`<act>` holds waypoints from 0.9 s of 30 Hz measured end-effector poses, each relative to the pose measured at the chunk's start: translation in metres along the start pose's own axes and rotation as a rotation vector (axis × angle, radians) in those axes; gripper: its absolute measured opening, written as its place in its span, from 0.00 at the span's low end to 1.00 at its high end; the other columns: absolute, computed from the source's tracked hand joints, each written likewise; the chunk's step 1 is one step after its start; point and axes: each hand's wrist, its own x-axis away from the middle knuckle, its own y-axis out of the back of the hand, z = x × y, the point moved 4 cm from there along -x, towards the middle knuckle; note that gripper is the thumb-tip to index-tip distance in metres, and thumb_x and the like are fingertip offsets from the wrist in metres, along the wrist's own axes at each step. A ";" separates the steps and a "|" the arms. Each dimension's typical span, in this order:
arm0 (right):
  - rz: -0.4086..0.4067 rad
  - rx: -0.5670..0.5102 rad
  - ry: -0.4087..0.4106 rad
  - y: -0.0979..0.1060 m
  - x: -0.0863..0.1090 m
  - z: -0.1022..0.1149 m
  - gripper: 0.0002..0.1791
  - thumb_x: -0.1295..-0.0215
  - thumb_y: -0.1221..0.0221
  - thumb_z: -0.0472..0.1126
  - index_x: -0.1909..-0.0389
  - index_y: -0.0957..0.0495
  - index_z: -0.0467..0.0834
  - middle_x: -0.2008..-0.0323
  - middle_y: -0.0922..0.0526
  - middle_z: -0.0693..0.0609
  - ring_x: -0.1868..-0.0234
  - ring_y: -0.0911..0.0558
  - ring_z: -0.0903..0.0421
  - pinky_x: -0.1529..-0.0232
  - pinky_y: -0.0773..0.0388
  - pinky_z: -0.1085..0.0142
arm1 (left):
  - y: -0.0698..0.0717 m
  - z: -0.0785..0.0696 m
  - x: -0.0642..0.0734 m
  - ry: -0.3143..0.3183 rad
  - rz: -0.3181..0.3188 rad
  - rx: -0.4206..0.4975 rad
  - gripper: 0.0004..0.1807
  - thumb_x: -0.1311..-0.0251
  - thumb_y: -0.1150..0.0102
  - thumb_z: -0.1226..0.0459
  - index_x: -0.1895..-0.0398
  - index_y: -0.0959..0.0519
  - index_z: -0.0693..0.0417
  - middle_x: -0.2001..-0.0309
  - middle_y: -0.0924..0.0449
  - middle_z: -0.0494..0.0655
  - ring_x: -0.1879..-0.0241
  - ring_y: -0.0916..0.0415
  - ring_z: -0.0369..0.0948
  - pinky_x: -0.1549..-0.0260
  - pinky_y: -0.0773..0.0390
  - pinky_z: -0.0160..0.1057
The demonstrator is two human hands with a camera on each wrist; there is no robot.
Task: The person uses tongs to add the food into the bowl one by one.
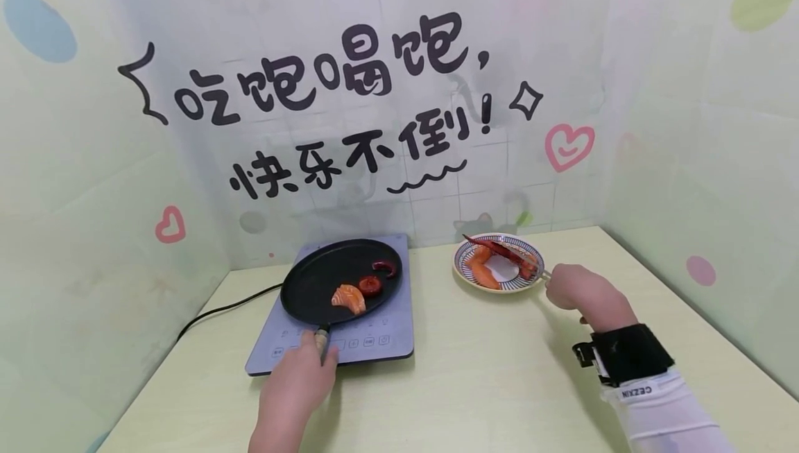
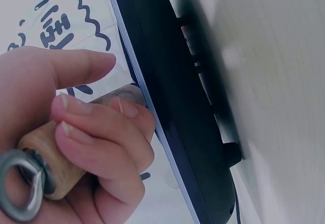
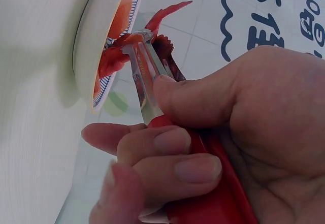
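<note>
My left hand (image 1: 295,378) grips the wooden handle (image 2: 53,155) of a black frying pan (image 1: 324,272). In the pan lie an orange salmon piece (image 1: 348,298), a round red piece (image 1: 370,286) and a curved red piece (image 1: 385,268). My right hand (image 1: 589,295) holds red-handled metal tongs (image 3: 144,74) at the right side of a patterned plate (image 1: 496,291). The tips of the tongs are on a long, pointed red food piece (image 3: 165,14) at the plate; its exact kind is unclear. Orange pieces (image 1: 482,272) also lie on the plate.
The pan sits on a flat induction cooker (image 1: 393,328) with a black cord (image 1: 231,307) running left. Printed curtain walls (image 1: 374,217) stand behind and at both sides of the pale table (image 1: 474,377).
</note>
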 end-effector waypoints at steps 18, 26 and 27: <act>0.079 -0.196 -0.030 0.002 0.010 -0.009 0.15 0.18 0.58 0.37 0.46 0.35 0.27 0.77 0.30 0.46 0.80 0.28 0.54 0.78 0.23 0.65 | -0.001 -0.002 0.000 0.012 -0.006 0.004 0.41 0.22 0.48 0.50 0.21 0.42 0.74 0.37 0.23 0.79 0.41 0.20 0.72 0.53 0.17 0.66; 0.039 -0.281 -0.036 0.010 0.005 -0.016 0.16 0.18 0.60 0.36 0.45 0.34 0.26 0.64 0.28 0.36 0.79 0.20 0.51 0.74 0.12 0.58 | -0.001 0.000 0.001 0.000 -0.017 -0.005 0.42 0.22 0.47 0.49 0.22 0.42 0.75 0.39 0.23 0.80 0.43 0.20 0.73 0.54 0.17 0.67; 0.030 -0.276 -0.031 0.011 0.004 -0.017 0.16 0.18 0.60 0.36 0.47 0.33 0.26 0.66 0.27 0.36 0.79 0.20 0.51 0.74 0.13 0.58 | -0.001 0.000 0.001 0.002 -0.016 -0.004 0.42 0.22 0.48 0.49 0.22 0.42 0.74 0.38 0.23 0.80 0.43 0.20 0.73 0.54 0.17 0.67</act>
